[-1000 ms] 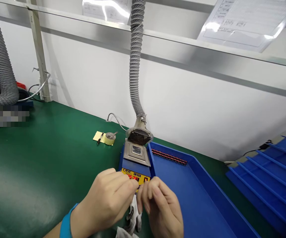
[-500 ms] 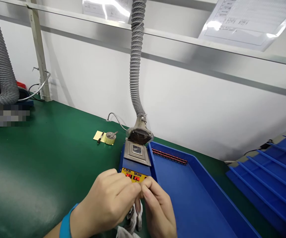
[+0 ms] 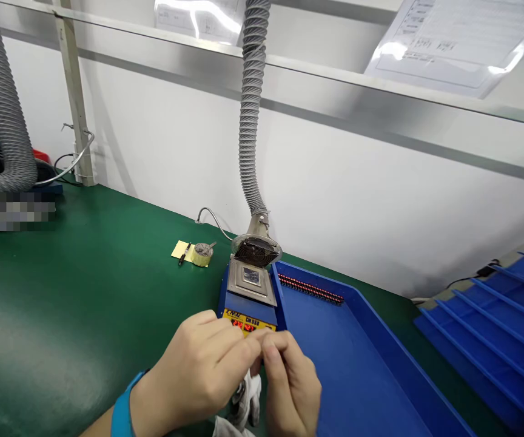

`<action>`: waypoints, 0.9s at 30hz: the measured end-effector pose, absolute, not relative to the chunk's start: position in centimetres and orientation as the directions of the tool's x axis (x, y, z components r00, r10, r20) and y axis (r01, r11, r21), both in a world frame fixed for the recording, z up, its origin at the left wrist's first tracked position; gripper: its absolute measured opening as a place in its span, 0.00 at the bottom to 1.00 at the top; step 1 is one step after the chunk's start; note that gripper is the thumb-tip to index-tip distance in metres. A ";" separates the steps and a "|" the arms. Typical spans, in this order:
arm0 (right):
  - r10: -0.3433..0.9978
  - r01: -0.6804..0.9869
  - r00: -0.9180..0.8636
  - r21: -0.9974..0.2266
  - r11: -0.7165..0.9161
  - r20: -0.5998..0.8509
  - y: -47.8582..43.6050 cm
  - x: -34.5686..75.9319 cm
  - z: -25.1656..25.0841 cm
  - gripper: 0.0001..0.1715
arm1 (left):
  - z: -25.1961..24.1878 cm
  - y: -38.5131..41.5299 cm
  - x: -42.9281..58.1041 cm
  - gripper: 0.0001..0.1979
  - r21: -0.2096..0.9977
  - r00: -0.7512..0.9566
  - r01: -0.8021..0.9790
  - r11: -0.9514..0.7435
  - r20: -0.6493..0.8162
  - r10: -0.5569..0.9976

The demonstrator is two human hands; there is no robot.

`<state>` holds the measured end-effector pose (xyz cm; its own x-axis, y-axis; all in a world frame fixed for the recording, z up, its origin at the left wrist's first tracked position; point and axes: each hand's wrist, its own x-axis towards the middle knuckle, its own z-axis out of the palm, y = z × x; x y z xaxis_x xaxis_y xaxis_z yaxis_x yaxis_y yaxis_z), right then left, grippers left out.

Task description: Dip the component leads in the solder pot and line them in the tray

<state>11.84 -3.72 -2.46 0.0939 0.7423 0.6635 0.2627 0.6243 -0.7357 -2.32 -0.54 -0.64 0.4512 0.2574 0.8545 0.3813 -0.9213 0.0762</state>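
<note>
Fingers of left hand (image 3: 198,371) and right hand (image 3: 292,382) were pinched together, contents hidden; solder pot (image 3: 249,294) just beyond, white cloth (image 3: 249,399) beneath.

White wall (image 3: 335,200) behind a green bench (image 3: 62,303) (glossy); grey duct hose (image 3: 249,121) hangs down.

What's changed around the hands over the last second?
The right hand slid left toward the left hand, closing the gap. Their fingertips now meet in front of the solder pot, and whatever they pinch is hidden. The white cloth beneath them, the blue tray, the row of red parts, the hose and the tape roll stayed put.
</note>
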 end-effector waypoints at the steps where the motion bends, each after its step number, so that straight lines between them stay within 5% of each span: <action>1: 0.832 0.103 0.078 -0.835 0.541 0.549 -3.7 11.7 -2.4 0.19 | -0.7 -0.5 -2.3 0.13 0.039 0.461 0.396 -0.918 0.855 0.236; 3: 0.905 -0.182 0.006 -0.890 0.418 0.424 -3.6 11.8 -2.2 0.25 | -0.7 -0.5 -2.4 0.13 0.063 0.449 0.380 -0.923 0.860 0.243; 5: 0.863 -0.224 0.025 -0.839 0.497 0.504 -3.5 12.1 -1.9 0.24 | -0.5 -0.6 -2.5 0.12 0.195 0.406 0.317 -0.928 0.856 0.319; 8: 0.699 0.081 0.055 -0.701 0.709 0.713 -3.3 12.8 -1.7 0.04 | -0.3 -0.7 -2.6 0.10 0.401 0.353 0.207 -0.892 0.820 0.451; 11: 0.545 0.296 0.002 -0.521 0.801 0.839 -3.4 13.0 -2.0 0.17 | -0.3 -0.7 -2.6 0.09 0.452 0.359 0.169 -0.876 0.800 0.482; 13: 0.486 0.407 0.005 -0.446 0.797 0.874 -3.5 12.8 -2.2 0.17 | -0.4 -0.7 -2.5 0.10 0.394 0.380 0.208 -0.895 0.811 0.445; 16: 0.682 0.379 0.088 -0.658 0.651 0.726 -3.8 12.2 -2.3 0.10 | -0.7 -0.5 -2.3 0.12 0.189 0.435 0.323 -0.927 0.840 0.323; 19: 0.905 -0.037 0.031 -0.904 0.426 0.425 -3.8 11.9 -2.1 0.24 | -0.7 -0.4 -2.2 0.13 0.065 0.454 0.380 -0.923 0.856 0.248; 22: 0.842 -0.154 0.039 -0.829 0.537 0.538 -3.6 12.2 -1.8 0.24 | -0.7 -0.5 -2.3 0.10 0.235 0.392 0.309 -0.921 0.851 0.349; 25: 0.665 0.117 0.125 -0.677 0.727 0.736 -3.5 12.5 -1.9 0.07 | -0.6 -0.8 -2.6 0.08 0.489 0.362 0.178 -0.854 0.774 0.519; 27: 0.585 0.216 0.119 -0.596 0.774 0.803 -3.5 12.5 -2.1 0.18 | -0.7 -1.0 -2.7 0.07 0.600 0.376 0.127 -0.790 0.708 0.598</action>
